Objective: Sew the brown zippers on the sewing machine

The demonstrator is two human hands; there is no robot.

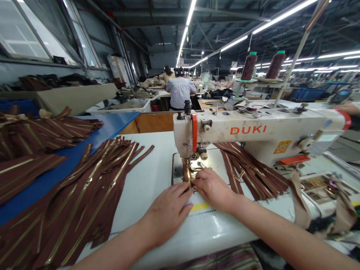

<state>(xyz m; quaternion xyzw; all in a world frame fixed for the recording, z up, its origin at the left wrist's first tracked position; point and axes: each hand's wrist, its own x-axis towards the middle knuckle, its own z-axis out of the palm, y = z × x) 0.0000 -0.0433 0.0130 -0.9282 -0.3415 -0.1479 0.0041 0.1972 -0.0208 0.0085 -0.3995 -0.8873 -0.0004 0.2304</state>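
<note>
A white DUKI sewing machine (pixel 253 133) stands on the pale table (pixel 152 176). A brown zipper with gold teeth (pixel 186 175) lies under its presser foot (pixel 195 164). My left hand (pixel 167 212) lies flat on the table, fingertips pressing the zipper's left side. My right hand (pixel 212 187) presses the zipper's right side just in front of the foot. Both hands rest on the piece with fingers extended, not clenched.
A big pile of brown zippers (pixel 81 195) covers the table's left. More zippers (pixel 36 135) lie on a blue surface (pixel 112 125) beyond. Sewn zippers (pixel 247 168) trail behind the machine. Two thread cones (pixel 249 65) stand above. A person in a grey shirt (pixel 180 92) sits further back.
</note>
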